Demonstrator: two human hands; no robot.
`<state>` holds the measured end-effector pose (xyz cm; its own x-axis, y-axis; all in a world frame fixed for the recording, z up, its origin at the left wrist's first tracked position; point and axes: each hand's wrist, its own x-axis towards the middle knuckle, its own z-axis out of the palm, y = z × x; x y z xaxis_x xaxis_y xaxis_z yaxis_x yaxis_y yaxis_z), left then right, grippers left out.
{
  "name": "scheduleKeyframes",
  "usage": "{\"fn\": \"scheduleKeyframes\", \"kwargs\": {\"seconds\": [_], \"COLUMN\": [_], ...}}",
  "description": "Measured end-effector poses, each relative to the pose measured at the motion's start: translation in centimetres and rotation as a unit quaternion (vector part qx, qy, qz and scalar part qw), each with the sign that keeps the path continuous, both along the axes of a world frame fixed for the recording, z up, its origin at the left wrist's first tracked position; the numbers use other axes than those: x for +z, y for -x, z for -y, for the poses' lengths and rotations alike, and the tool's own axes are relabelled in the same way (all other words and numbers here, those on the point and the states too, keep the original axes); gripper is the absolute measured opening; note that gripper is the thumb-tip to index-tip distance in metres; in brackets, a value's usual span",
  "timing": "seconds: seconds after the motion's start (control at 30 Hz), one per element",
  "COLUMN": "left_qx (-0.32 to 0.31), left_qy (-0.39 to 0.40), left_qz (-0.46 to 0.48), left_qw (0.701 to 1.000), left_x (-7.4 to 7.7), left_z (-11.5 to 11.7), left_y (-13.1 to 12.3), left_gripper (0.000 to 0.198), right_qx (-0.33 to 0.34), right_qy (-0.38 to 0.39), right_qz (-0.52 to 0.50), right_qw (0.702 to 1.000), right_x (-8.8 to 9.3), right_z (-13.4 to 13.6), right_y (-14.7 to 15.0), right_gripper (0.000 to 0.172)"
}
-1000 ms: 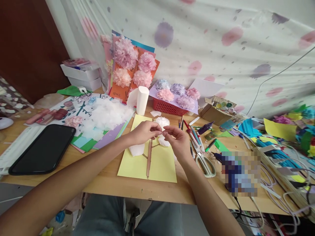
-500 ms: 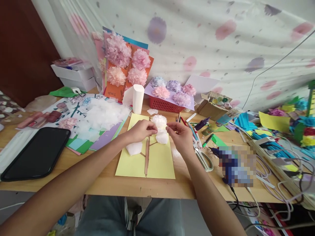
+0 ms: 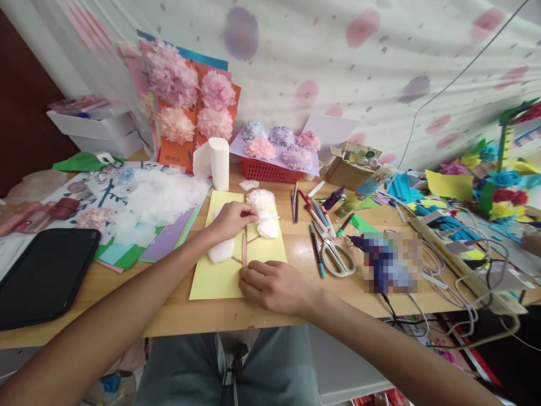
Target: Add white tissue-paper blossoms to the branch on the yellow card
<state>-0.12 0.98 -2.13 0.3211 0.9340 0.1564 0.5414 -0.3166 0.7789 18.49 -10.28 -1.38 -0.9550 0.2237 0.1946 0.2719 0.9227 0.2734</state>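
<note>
A yellow sheet (image 3: 215, 285) lies on the wooden desk, with a brown stick trunk (image 3: 244, 248) and drawn branches on it. At its upper right sit a fluffy white flower (image 3: 260, 199) and a white petal piece (image 3: 267, 227); another white piece (image 3: 221, 251) lies at the left. My left hand (image 3: 236, 220) is pinched over the sheet's middle, left of the white pieces; anything between its fingertips is too small to name. My right hand (image 3: 270, 282) rests with curled fingers at the sheet's lower right, by the trunk's lower end; its palm side is hidden.
Scissors (image 3: 337, 260), markers, and a partly pixelated glue gun (image 3: 363, 243) with cables lie at the right. A white roll (image 3: 219, 163) stands behind the sheet, near a red basket (image 3: 270, 170). White petals (image 3: 164, 194) and a black phone (image 3: 53, 270) are at the left.
My right hand has moved down from beside the white flower to the trunk's lower end. My left hand stays near the flower. The camera view has shifted to the right.
</note>
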Motion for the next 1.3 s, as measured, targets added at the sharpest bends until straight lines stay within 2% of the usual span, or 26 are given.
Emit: {"fn": "scheduleKeyframes", "kwargs": {"seconds": [0.13, 0.27, 0.37, 0.43, 0.5, 0.57, 0.63, 0.67, 0.73, 0.93, 1.13, 1.3], "left_qx": [-0.005, -0.013, -0.006, -0.003, -0.005, -0.008, -0.008, -0.007, -0.003, -0.002, 0.016, 0.016], "left_qy": [-0.007, -0.004, -0.011, -0.012, -0.008, -0.003, -0.001, -0.001, -0.002, -0.007, -0.003, 0.001], "left_qz": [-0.011, -0.017, -0.006, 0.001, 0.004, 0.005, 0.002, -0.001, -0.008, -0.012, -0.02, -0.03], "left_qw": [1.0, 1.0, 1.0, 1.0, 1.0, 1.0, 1.0, 1.0, 1.0, 1.0, 1.0, 0.999], "left_x": [-0.2, -0.4, -0.4, -0.4, -0.4, -0.2, -0.1, -0.1, 0.0, -0.1, -0.1, -0.1], "left_z": [0.1, 0.1, 0.2, 0.2, 0.3, 0.3, 0.4, 0.5, 0.6, 0.6, 0.5, 0.5], "left_y": [0.2, 0.2, 0.1, 0.0, 0.0, -0.1, -0.1, -0.1, -0.2, -0.3, -0.4, -0.6], "left_gripper": [0.021, 0.02, 0.019, 0.02, 0.02, 0.019, 0.019, 0.019, 0.018, 0.017, 0.017, 0.016], "right_qx": [0.048, 0.073, 0.051, -0.002, -0.091, -0.179, -0.228, -0.238, -0.246, -0.242, -0.215, -0.225], "right_qy": [-0.017, -0.013, 0.019, 0.068, 0.118, 0.173, 0.234, 0.255, 0.273, 0.268, 0.21, 0.208], "right_qz": [0.006, -0.001, -0.061, -0.176, -0.345, -0.496, -0.584, -0.604, -0.619, -0.6, -0.594, -0.587], "right_qw": [0.999, 0.997, 0.997, 0.982, 0.927, 0.832, 0.743, 0.717, 0.695, 0.714, 0.746, 0.75], "right_x": [0.0, 1.1, 1.8, 1.8, 1.4, 0.7, 0.2, 0.0, -0.3, -1.2, -1.8, -2.1], "right_z": [-0.5, -0.2, 0.0, -0.2, -0.9, -2.0, -3.2, -3.8, -4.6, -5.2, -5.4, -5.8], "right_y": [0.2, -0.1, -1.3, -2.2, -2.7, -2.5, -1.9, -1.6, -1.1, -1.2, -1.2, -1.1], "right_gripper": [0.023, 0.024, 0.02, 0.017, 0.018, 0.013, 0.008, 0.01, 0.014, 0.012, 0.011, 0.011]}}
